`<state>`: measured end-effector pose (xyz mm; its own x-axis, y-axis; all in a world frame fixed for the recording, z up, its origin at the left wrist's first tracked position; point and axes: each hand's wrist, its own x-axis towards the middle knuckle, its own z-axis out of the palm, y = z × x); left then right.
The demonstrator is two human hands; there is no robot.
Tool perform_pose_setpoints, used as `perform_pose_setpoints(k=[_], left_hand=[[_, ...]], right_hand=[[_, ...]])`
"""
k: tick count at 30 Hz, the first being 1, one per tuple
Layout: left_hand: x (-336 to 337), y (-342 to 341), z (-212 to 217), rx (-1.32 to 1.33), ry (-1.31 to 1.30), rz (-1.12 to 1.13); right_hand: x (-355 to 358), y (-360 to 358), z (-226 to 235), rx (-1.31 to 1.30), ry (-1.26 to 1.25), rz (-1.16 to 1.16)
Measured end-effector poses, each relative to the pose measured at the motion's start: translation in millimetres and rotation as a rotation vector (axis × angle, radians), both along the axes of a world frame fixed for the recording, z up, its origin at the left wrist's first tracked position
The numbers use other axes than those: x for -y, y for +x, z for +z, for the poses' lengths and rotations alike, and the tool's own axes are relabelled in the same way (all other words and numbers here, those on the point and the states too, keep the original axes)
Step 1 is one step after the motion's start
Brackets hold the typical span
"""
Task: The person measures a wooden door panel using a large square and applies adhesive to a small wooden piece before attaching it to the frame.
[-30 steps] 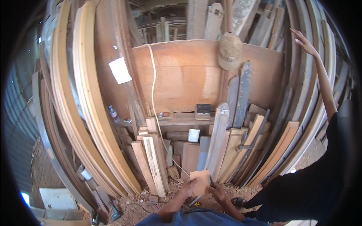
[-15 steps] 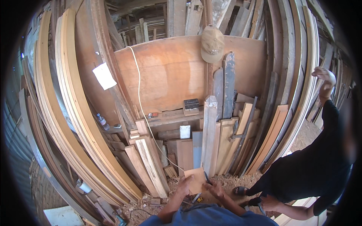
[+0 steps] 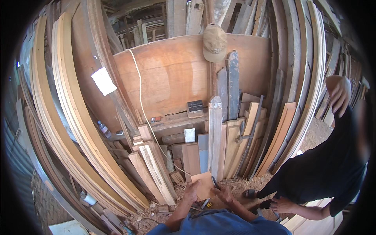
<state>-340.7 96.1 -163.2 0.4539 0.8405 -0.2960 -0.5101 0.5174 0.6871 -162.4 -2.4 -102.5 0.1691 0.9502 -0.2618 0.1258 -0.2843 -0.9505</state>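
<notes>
Low in the middle, my left hand [image 3: 191, 191] grips the left edge of a flat tan rectangular sheet [image 3: 202, 185], its fingers closed there. I cannot tell whether the sheet is paper, card or thin board. Closed at the sheet's right edge, my right hand [image 3: 224, 194] holds a slim dark tool [image 3: 215, 182] whose tip points up and away. The exact kind of this tool does not show. A pale cord [image 3: 141, 105] hangs down from the plywood panel [image 3: 168, 78] and runs behind the sheet.
On my right stands a person [image 3: 313, 172] in dark clothes, one hand raised. Long boards [image 3: 74, 94] lean at left. Several short planks [image 3: 158, 168] stand ahead, beside a clamp [image 3: 246, 137]. A cap [image 3: 214, 43] hangs above. Wood shavings [image 3: 235, 188] litter the ground.
The other person's raised hand has turned down, and their lower hand has shifted slightly. My view has tilted a little; both my hands keep their hold on the sheet and tool.
</notes>
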Motion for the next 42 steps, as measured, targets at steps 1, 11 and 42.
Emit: perform_pose_setpoints(k=[1,11,42], left_hand=[[1.3,0.4,2.8,-0.003,-0.013,-0.007],[-1.5,-7.1,23.3,0.093,0.001,-0.066],[0.3,-17.3,15.6,-0.127,0.171,-0.147]], right_hand=[[1.1,-0.3,3.8,0.03,-0.001,0.0],[3.3,-2.6,-2.0,0.035,-0.001,0.024],[21.3,-11.7,1.2,-0.075,-0.02,-0.015]])
